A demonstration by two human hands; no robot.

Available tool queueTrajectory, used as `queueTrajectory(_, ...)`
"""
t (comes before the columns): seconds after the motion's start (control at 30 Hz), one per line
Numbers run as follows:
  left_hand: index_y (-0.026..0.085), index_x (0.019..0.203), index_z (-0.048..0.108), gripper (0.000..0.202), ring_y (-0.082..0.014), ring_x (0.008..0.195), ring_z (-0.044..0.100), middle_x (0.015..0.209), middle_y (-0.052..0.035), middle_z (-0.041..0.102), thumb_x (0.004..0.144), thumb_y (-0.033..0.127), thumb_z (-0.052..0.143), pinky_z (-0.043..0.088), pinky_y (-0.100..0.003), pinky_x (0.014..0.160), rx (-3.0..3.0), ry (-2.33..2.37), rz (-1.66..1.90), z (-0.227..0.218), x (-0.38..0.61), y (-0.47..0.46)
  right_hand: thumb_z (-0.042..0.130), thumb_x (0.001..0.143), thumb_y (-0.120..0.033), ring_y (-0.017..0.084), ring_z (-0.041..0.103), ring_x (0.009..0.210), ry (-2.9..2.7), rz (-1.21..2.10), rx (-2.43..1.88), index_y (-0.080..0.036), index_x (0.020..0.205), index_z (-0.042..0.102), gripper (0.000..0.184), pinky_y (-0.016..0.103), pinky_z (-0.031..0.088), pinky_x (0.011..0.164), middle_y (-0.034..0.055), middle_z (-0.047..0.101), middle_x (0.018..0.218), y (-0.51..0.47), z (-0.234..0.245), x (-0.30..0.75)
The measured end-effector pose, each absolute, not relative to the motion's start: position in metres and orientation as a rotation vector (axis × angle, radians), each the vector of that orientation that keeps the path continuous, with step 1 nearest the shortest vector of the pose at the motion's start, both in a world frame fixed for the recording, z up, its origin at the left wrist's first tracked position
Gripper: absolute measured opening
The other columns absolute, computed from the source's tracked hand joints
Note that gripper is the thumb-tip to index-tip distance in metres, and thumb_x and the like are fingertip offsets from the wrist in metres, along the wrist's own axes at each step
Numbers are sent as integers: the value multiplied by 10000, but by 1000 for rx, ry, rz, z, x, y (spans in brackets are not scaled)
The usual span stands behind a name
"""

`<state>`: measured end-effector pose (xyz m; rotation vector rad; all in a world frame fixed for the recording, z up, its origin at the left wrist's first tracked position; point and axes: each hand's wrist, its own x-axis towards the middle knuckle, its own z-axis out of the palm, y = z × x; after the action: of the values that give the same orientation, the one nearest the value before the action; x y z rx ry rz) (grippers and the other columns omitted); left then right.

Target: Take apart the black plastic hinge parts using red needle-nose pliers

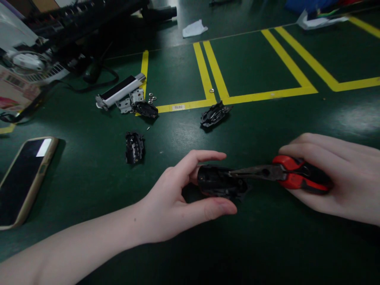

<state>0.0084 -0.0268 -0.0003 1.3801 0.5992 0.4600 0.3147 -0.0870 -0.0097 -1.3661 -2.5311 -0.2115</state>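
Observation:
My left hand is wrapped around one end of a black plastic housing part that rests on the dark green floor, thumb below and fingers above it. My right hand grips the red-and-black handles of a pair of needle-nose pliers. The pliers' jaws reach left into the top of the black housing part.
Two more black plastic parts lie further off. A white-and-black bar, metal brackets and small washers sit near yellow floor lines. A smartphone lies at the left. Cables and equipment crowd the top left corner.

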Motion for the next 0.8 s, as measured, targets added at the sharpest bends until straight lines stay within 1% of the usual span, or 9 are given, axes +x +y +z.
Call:
queueTrajectory(0.13, 222, 1374, 534, 613, -143, 871, 746, 1009, -10, 776, 841, 232, 836, 603, -205, 826, 1356, 611, 427, 0, 9, -27, 485, 932, -291, 189, 662, 746, -2526, -217, -1353, -218, 1111, 518, 196, 308, 521, 591, 53, 625, 940, -86, -10, 314)
queueTrajectory(0.23, 250, 1413, 517, 650, -122, 866, 739, 1023, 13, 769, 845, 201, 829, 599, -188, 827, 1359, 621, 398, 1, 8, -28, 467, 932, -307, 192, 653, 738, -2525, -201, -1352, -221, 1107, 516, 201, 312, 508, 580, 54, 614, 926, -87, -9, 314)
queueTrajectory(0.3, 260, 1396, 538, 593, -107, 904, 737, 1047, 26, 767, 870, 191, 805, 584, -167, 851, 1378, 618, 401, 1, 7, -28, 462, 936, -318, 195, 655, 752, -2532, -182, -1361, -217, 1120, 516, 217, 314, 510, 591, 58, 615, 935, -88, -8, 314)
queueTrajectory(0.37, 250, 1341, 587, 491, -97, 940, 730, 1059, 33, 764, 894, 211, 786, 566, -151, 877, 1409, 612, 418, 1, 8, -28, 466, 932, -323, 192, 655, 752, -2533, -167, -1357, -209, 1124, 517, 229, 309, 512, 591, 61, 618, 936, -88, -7, 314)
queueTrajectory(0.43, 235, 1283, 632, 413, -93, 939, 718, 1055, 35, 757, 899, 231, 783, 556, -145, 868, 1447, 622, 442, 0, 8, -27, 472, 920, -319, 186, 652, 737, -2525, -150, -1348, -204, 1119, 519, 235, 302, 511, 578, 61, 618, 929, -88, -7, 315)
queueTrajectory(0.53, 227, 1230, 669, 380, -102, 941, 705, 1064, 31, 744, 875, 215, 803, 551, -157, 836, 1481, 651, 476, -1, 9, -27, 491, 903, -326, 185, 654, 730, -2543, -105, -1337, -207, 1128, 522, 256, 300, 516, 571, 62, 619, 932, -88, -9, 316)
queueTrajectory(0.63, 231, 1185, 690, 352, -113, 938, 709, 1050, 33, 748, 858, 223, 821, 549, -181, 844, 1461, 658, 475, -2, 8, -27, 491, 903, -357, 208, 664, 747, -2551, -130, -1341, -212, 1147, 524, 286, 324, 526, 577, 74, 626, 948, -89, -11, 316)
queueTrajectory(0.8, 256, 1181, 687, 337, -107, 929, 721, 1029, 49, 760, 869, 254, 815, 557, -183, 844, 1408, 645, 452, -3, 7, -26, 469, 905, -355, 222, 672, 740, -2553, -189, -1315, -195, 1121, 533, 276, 336, 531, 564, 95, 636, 936, -89, -12, 315)
